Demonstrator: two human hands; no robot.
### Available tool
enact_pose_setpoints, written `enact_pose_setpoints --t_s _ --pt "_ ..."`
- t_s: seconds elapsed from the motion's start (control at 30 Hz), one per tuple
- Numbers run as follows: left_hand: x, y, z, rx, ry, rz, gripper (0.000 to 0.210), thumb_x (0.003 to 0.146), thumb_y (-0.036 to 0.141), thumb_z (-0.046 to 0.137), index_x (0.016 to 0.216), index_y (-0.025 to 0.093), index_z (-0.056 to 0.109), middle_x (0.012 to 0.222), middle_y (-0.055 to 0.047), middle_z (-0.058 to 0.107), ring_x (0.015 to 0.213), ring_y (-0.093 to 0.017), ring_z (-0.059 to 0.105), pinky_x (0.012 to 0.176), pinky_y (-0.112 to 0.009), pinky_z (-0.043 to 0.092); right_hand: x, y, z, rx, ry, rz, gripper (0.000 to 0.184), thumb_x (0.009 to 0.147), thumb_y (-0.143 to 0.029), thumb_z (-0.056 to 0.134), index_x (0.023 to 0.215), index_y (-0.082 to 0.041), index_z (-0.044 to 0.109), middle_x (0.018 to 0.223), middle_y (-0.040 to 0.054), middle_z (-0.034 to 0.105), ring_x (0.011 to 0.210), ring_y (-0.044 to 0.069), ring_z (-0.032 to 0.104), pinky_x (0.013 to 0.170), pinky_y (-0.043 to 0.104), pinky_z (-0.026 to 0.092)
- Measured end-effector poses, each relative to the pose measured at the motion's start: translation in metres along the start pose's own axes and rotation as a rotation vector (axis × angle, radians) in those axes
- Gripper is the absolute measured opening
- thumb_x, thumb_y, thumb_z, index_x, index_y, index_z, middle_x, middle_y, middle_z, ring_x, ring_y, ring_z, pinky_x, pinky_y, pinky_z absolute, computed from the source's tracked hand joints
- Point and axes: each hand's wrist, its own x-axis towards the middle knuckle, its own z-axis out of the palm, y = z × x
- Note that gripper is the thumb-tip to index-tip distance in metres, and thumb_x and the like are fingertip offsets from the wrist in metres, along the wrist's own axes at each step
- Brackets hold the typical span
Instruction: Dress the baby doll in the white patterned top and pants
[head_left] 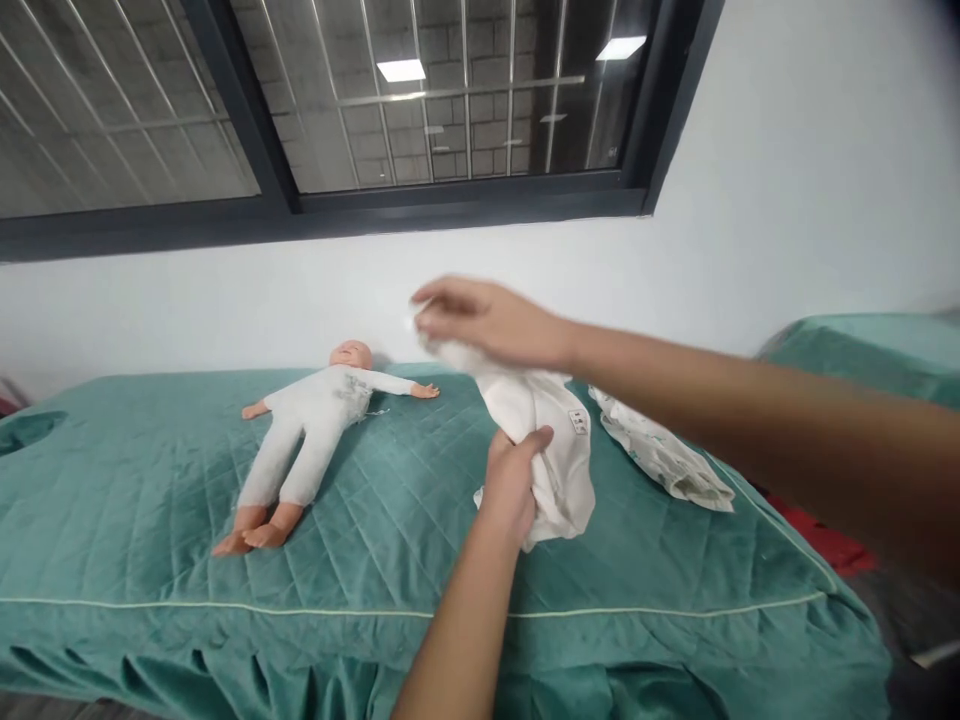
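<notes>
A white baby garment with a small printed patch hangs bunched above the green bed cover. My left hand is closed round its lower middle, thumb on top. Higher up and further left, my right hand is smeared by motion; its curled fingers pinch the raised end of the same cloth. To the left lies a baby doll on its back, in a white body suit with bare hands and feet. Its arms are spread, and neither of my hands touches it.
A patterned white cloth piece lies right of the garment, partly behind my right forearm. The quilted green bed cover ends at a piped front edge. Behind it stand a white wall and a dark-framed window. Something red shows at right.
</notes>
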Motion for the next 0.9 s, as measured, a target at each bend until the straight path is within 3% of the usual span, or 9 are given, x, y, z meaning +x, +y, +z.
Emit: enact_pose_setpoints --t_s 0.1,0.27,0.37,0.43,0.53,0.63,0.73,0.8,0.9 --pt "0.006 -0.006 -0.009 -0.236 0.057 0.025 0.047 0.059 0.012 0.069 0.105 0.015 0.065 0.090 -0.006 0.071 0.085 -0.022 0.067 0.088 -0.037 0.051 -0.028 0.009 0.031 -0.143 -0.190 0.023 0.031 0.086 -0.036 0.063 0.113 -0.022 0.060 0.118 0.0020 0.063 0.107 0.018 0.059 0.095 0.035 0.046" --pt "0.004 -0.009 -0.048 -0.369 0.084 -0.036 0.049 0.054 0.005 0.058 0.102 0.015 0.065 0.086 -0.005 0.070 0.097 -0.021 0.066 0.096 -0.034 0.049 -0.086 0.098 0.026 -0.292 0.149 0.409 0.038 0.082 -0.047 0.062 0.105 -0.017 0.059 0.109 0.0097 0.063 0.099 0.023 0.059 0.089 0.040 0.046" --pt "-0.001 -0.015 -0.056 -0.400 0.032 -0.029 0.050 0.056 0.007 0.057 0.105 0.016 0.066 0.094 -0.006 0.071 0.105 -0.023 0.065 0.098 -0.037 0.049 -0.121 0.150 0.032 0.041 0.121 0.705 0.039 0.082 -0.052 0.060 0.097 -0.016 0.061 0.097 0.0086 0.065 0.092 0.022 0.059 0.084 0.037 0.047" --pt "-0.007 -0.019 -0.057 -0.389 0.014 0.002 0.049 0.059 0.009 0.058 0.107 0.017 0.066 0.099 -0.007 0.071 0.106 -0.024 0.064 0.098 -0.039 0.049 -0.139 0.165 0.045 0.367 0.053 0.698 0.038 0.083 -0.054 0.059 0.095 -0.018 0.064 0.097 0.0064 0.066 0.090 0.020 0.060 0.081 0.033 0.048" --pt "-0.025 -0.016 -0.066 -0.234 0.026 0.023 0.045 0.066 0.013 0.064 0.110 0.018 0.065 0.107 -0.007 0.070 0.105 -0.023 0.064 0.093 -0.035 0.050 -0.153 0.165 0.061 0.659 0.013 0.651 0.040 0.084 -0.056 0.059 0.097 -0.019 0.066 0.097 0.0060 0.068 0.084 0.019 0.063 0.077 0.032 0.050" --pt "-0.052 0.008 -0.086 0.209 -0.016 -0.116 0.037 0.071 0.021 0.072 0.108 0.020 0.067 0.107 -0.006 0.070 0.096 -0.019 0.064 0.083 -0.028 0.050 -0.148 0.156 0.060 0.720 -0.038 0.664 0.041 0.078 -0.050 0.070 0.102 -0.016 0.068 0.093 0.0070 0.070 0.077 0.018 0.064 0.071 0.030 0.050" --pt "-0.072 0.047 -0.104 0.728 -0.282 -0.261 0.022 0.081 0.036 0.066 0.088 0.015 0.071 0.086 -0.008 0.069 0.078 -0.017 0.062 0.063 -0.022 0.047 -0.132 0.141 0.042 0.528 -0.081 0.637 0.042 0.077 -0.048 0.071 0.101 -0.013 0.070 0.095 0.0079 0.071 0.077 0.017 0.064 0.067 0.026 0.049" --pt "-0.073 0.071 -0.106 0.870 -0.232 -0.152 0.027 0.086 0.039 0.058 0.080 0.015 0.069 0.076 -0.006 0.066 0.070 -0.014 0.060 0.059 -0.020 0.044 -0.118 0.124 0.027 0.387 -0.129 0.570 0.043 0.079 -0.049 0.069 0.104 -0.015 0.070 0.102 0.0082 0.071 0.087 0.020 0.065 0.074 0.028 0.050" --pt "-0.060 0.091 -0.091 0.752 -0.021 0.240 0.021 0.080 0.028 0.067 0.099 0.020 0.070 0.104 -0.005 0.067 0.098 -0.017 0.060 0.079 -0.019 0.046 -0.093 0.085 0.012 0.199 -0.304 0.413 0.039 0.083 -0.048 0.063 0.111 -0.021 0.071 0.113 0.0051 0.069 0.101 0.021 0.064 0.084 0.029 0.049"
